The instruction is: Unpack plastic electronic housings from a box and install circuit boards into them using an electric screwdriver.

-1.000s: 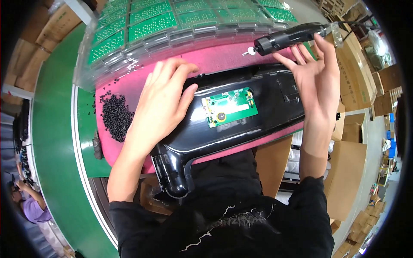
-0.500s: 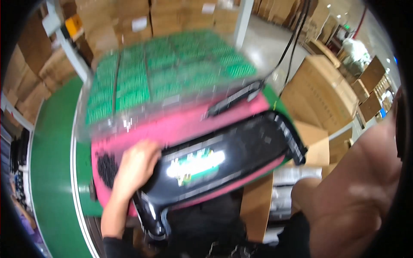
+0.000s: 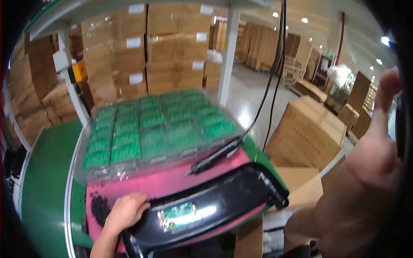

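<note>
One glossy black housing [image 3: 230, 195], green board [image 3: 177, 216] atop; left hand [image 3: 128, 210] at edge, right hand [image 3: 373, 157] raised, grips unclear

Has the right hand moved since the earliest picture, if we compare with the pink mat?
Yes. The right hand has moved rightward: earlier it was at the right end of the black housing; now it is clearly right of the pink mat.
</note>
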The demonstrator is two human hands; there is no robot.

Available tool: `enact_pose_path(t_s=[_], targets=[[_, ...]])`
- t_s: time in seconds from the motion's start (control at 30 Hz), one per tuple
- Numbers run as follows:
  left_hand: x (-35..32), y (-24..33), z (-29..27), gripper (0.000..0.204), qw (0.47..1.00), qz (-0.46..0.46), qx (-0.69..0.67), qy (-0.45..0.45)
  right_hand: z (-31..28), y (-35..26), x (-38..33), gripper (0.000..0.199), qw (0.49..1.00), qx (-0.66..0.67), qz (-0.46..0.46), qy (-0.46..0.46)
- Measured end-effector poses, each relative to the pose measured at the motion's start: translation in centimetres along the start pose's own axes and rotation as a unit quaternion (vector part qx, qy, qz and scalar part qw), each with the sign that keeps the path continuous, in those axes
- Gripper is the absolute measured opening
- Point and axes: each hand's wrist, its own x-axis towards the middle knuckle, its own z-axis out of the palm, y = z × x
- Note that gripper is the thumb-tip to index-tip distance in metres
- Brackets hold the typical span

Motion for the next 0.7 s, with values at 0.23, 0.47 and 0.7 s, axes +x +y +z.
enact_pose_path(t_s=[0.23,0.47,0.7], targets=[[-0.1,1.2,-0.3,0.012,0.998,-0.041,0.029,0.023,6.2,-0.1,-1.3,0.031,0.995,0.073,0.062,0.024],[-7.2,5.9,-4.8,0.031,0.969,-0.048,-0.027,0.24,12.8,-3.2,2.7,0.024,0.974,0.136,0.14,-0.112],[-21.0,-1.9,-3.5,0.02,0.738,-0.247,-0.092,0.621,6.5,-10.0,-3.9,0.009,0.99,-0.028,0.111,-0.082]])
